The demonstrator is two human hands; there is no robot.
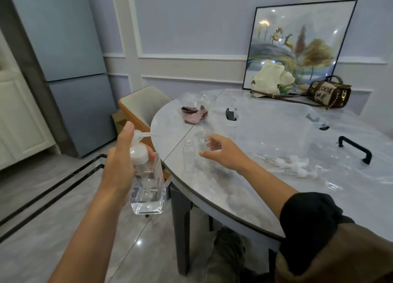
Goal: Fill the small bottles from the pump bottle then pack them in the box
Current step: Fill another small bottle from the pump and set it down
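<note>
Two hands: left (119, 165) grips pump bottle (148, 189); right (223, 153) curls beside blurred small bottle (202, 142), grasp unclear.

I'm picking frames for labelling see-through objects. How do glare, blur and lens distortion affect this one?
Head view: the wide lens bows the fridge near the edge; lamp glare spots the glass of the framed picture and the floor; the right hand is slightly motion-blurred; the small bottles beside it almost vanish against the pale table; the pump bottle in the left hand looks fairly sharp.
</note>
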